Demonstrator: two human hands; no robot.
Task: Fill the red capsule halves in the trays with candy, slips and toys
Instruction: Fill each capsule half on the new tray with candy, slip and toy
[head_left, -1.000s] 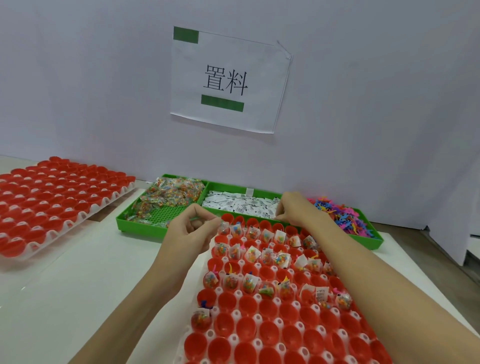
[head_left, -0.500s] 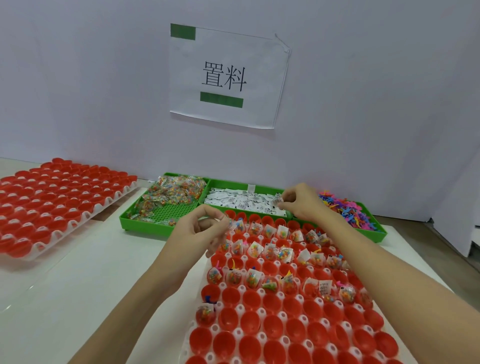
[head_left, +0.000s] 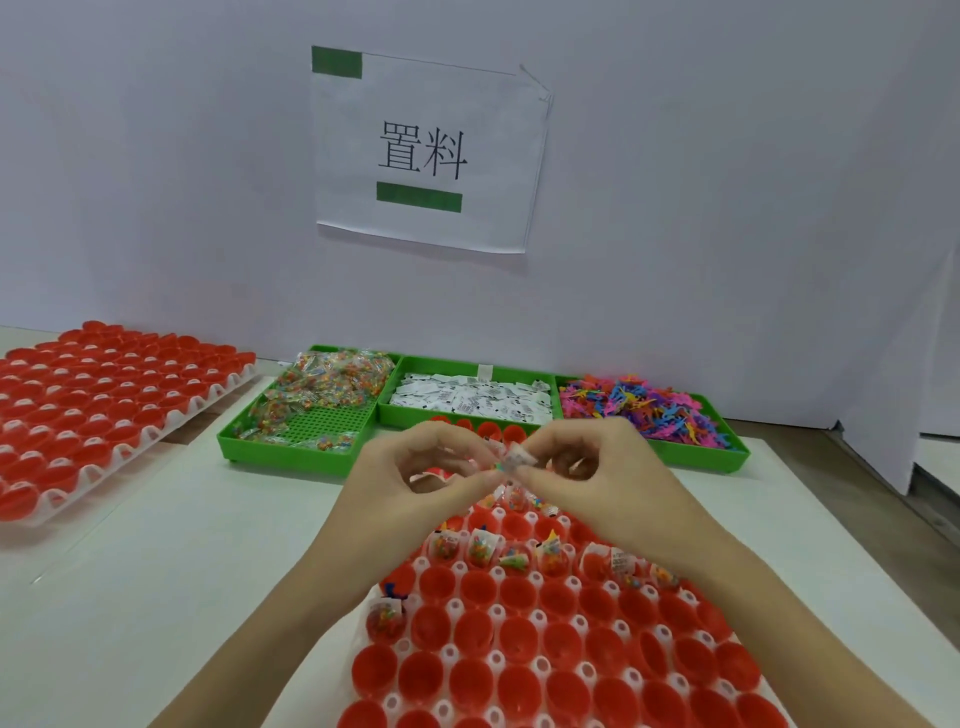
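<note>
Right, both hands meet mid-frame over the far end of the near tray (head_left: 519, 660). Left hand (head_left: 415, 478) has fingers curled, thumb and forefinger tips brought together toward the right; right hand (head_left: 597, 473) mirrors it, fingers bent, pinching a small white slip (head_left: 517, 460) w/ tiny print, too small to read. Whether the left hand's tips also touch the slip, can't tell. Forearms angle in from the near edge.

Writing: white paper sign (head_left: 426, 150) on the far wall reads 置料, stuck w/ two green tape strips.

Materials: near tray is white moulded plastic w/ glossy round red capsule halves (head_left: 470, 680); far rows hold clear crinkly candy bags and slips, near rows show bare red. Second tray (head_left: 98, 410) of red halves sits far left. Three green plastic bins along the wall: candy packets (head_left: 322, 389) left on a gridded floor, white slips (head_left: 467, 397) centre, bright multicolour plastic toys (head_left: 639, 408) right. Tabletop (head_left: 182, 545) smooth, white.
</note>
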